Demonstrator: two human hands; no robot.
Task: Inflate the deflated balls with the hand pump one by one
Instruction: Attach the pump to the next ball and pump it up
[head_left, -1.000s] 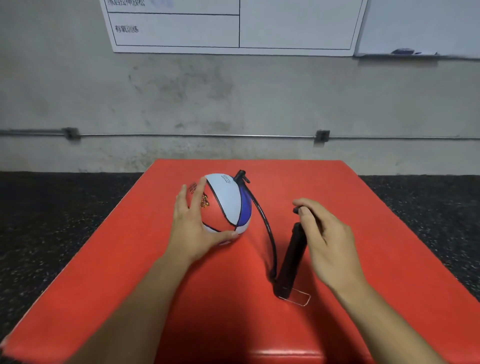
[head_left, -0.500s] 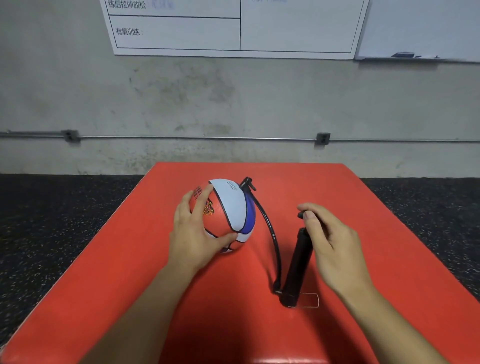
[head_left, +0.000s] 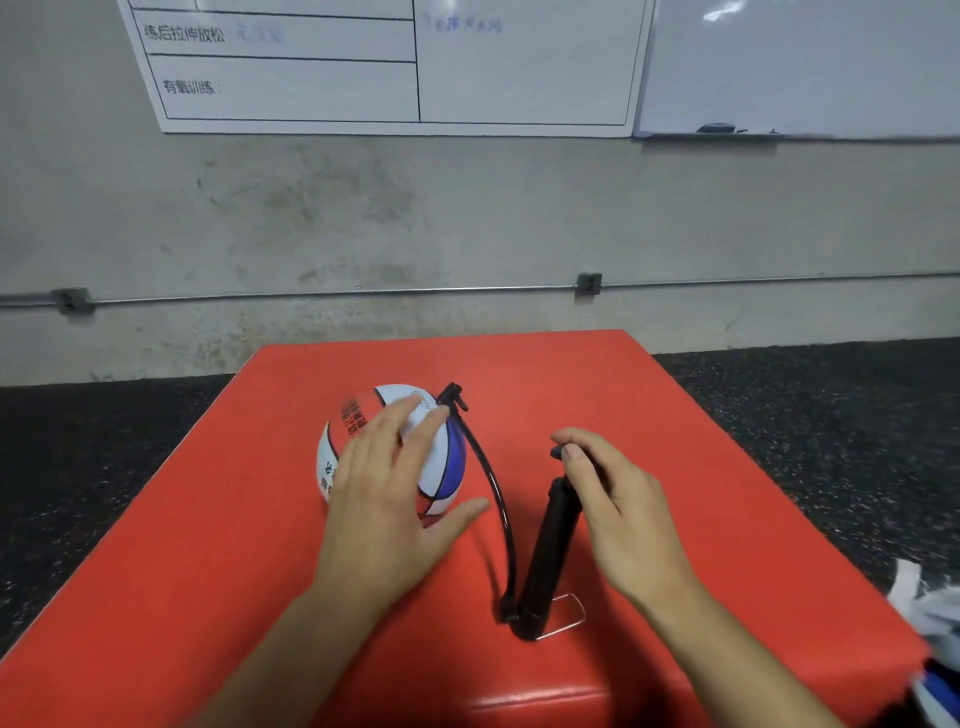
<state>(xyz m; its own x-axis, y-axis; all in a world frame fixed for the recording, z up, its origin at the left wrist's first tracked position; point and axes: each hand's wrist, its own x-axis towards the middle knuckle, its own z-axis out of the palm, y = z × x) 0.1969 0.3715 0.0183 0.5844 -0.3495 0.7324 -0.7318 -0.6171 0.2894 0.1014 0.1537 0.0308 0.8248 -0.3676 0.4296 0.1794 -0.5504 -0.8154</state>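
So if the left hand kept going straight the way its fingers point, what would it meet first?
The left hand points up and away over the ball, its fingers spread across the front. Carried straight on, it would likely meet the ball's top, then the hose nozzle beside it; depth is unclear from this one view.

head cam | looks forward-down | close over red pad (head_left: 218, 545) | wall beyond

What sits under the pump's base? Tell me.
The hand pump stands on the red platform, with a clear foot bracket jutting out beside its base. Directly beneath the base is hidden. The right hand grips its handle.
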